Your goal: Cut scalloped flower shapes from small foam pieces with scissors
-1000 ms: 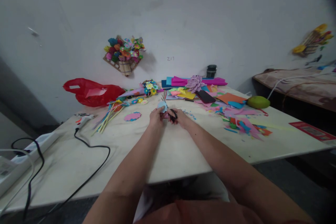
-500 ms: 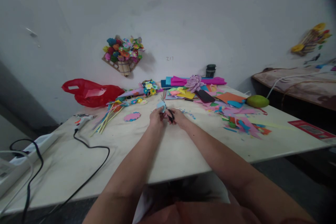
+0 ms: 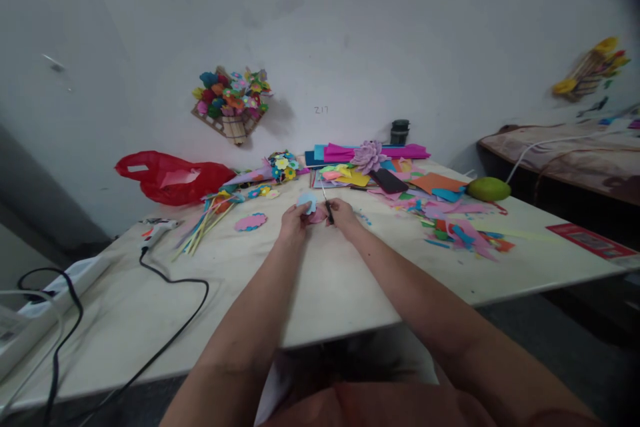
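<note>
The left hand [image 3: 295, 219] pinches light blue paper [image 3: 307, 201]; the right hand [image 3: 343, 215] holds scissors [image 3: 329, 209] pointing forward. On the desk [image 3: 345, 293], a red bag [image 3: 195, 177] lies to the left, colourful scraps [image 3: 473, 238] and a phone [image 3: 389, 181] to the right.

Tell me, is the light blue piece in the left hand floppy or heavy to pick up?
The light blue piece is probably a bit stiff, since it sticks up past the left hand without drooping. It's likely light: it looks flat and thin, and one hand pinches it. Squeezed hard, something that thin might crease.
</note>
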